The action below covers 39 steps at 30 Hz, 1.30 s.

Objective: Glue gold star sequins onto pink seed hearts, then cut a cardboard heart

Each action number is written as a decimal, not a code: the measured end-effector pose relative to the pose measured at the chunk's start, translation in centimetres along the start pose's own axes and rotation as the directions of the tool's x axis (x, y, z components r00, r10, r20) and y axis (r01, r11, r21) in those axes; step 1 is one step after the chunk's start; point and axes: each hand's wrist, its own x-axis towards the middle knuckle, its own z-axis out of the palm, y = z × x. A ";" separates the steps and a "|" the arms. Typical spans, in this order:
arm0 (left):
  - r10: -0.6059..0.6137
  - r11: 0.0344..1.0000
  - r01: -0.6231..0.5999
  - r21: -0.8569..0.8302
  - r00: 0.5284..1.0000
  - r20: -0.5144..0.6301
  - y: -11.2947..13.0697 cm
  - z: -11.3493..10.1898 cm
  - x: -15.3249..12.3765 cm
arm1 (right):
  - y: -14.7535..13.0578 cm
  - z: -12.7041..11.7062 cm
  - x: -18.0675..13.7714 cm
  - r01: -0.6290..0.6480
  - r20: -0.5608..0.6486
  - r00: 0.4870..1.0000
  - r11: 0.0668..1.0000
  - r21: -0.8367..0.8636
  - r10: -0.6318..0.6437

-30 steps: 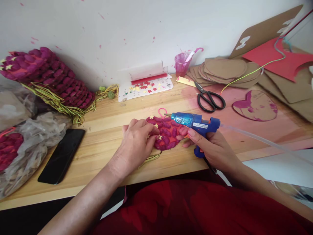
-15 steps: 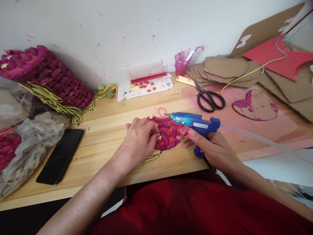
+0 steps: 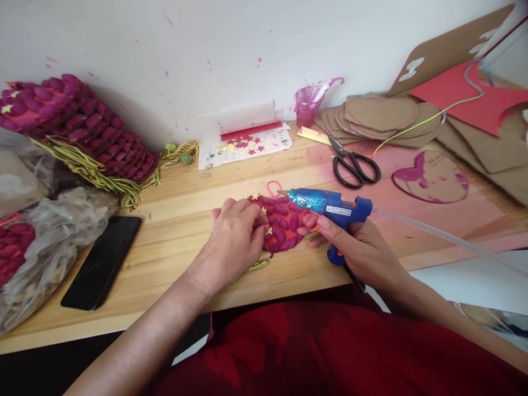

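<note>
My right hand (image 3: pixel 363 245) is wrapped round the handle of a blue hot glue gun (image 3: pixel 315 201), whose metal nozzle points left above the table. Under its tip lies a heart-shaped ornament (image 3: pixel 284 223) covered in magenta-painted shells, with a pink hanging loop (image 3: pixel 274 189) at the top and a yellow-green tassel (image 3: pixel 259 265) below. Closed over the ornament's left side is my left hand (image 3: pixel 237 236), thumb and forefinger together at a small yellow star (image 3: pixel 269 231). Another yellow star (image 3: pixel 255 196) sits near the upper edge. My left hand hides part of the ornament.
Black scissors (image 3: pixel 355 168), a painted cardboard heart (image 3: pixel 433 177) and cardboard pieces (image 3: pixel 381 114) lie right. Behind are a sheet with loose stars (image 3: pixel 247 148) and a pink cup (image 3: pixel 306 104). A phone (image 3: pixel 103 261), a plastic bag (image 3: pixel 70 231) and stacked magenta ornaments (image 3: pixel 99 132) occupy the left.
</note>
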 end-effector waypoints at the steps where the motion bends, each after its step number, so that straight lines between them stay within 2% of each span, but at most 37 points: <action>1: 0.003 1.000 -0.003 0.000 1.000 0.000 0.0 0.0 0.0 | 0.0 0.0 0.0 -0.004 -0.002 1.000 1.000 -0.004 0.004; 12: -0.004 1.000 0.004 0.001 0.999 -0.043 -0.1 0.1 -0.4 | 0.1 0.0 0.1 -0.022 0.002 1.000 1.000 0.017 0.021; 16: 0.034 0.999 -0.030 0.025 0.989 -0.147 -0.3 -0.1 -1.6 | 0.1 0.0 0.0 -0.017 0.000 1.000 1.000 0.002 0.017; 21: 0.148 0.983 -0.112 0.144 0.951 -0.272 -0.6 0.7 -4.2 | 0.3 -0.1 0.1 0.003 0.006 1.000 1.000 0.011 -0.003; 25: 0.227 0.955 -0.169 0.245 0.945 -0.235 -0.9 1.7 -5.5 | 0.5 -0.1 0.2 -0.004 0.005 1.000 1.000 -0.008 0.004; 29: 0.259 0.942 -0.208 0.265 0.950 -0.175 -1.1 2.2 -5.6 | 0.5 -0.1 0.2 -0.015 0.011 1.000 1.000 0.016 0.014; 34: 0.250 0.934 -0.198 0.296 0.957 -0.147 -0.8 2.2 -5.5 | 0.4 -0.1 0.3 0.007 0.013 1.000 1.000 0.006 -0.008; 39: 0.321 0.870 -0.253 0.424 0.942 -0.096 0.2 2.2 -5.7 | 0.3 0.0 0.3 0.005 0.013 1.000 1.000 0.031 -0.005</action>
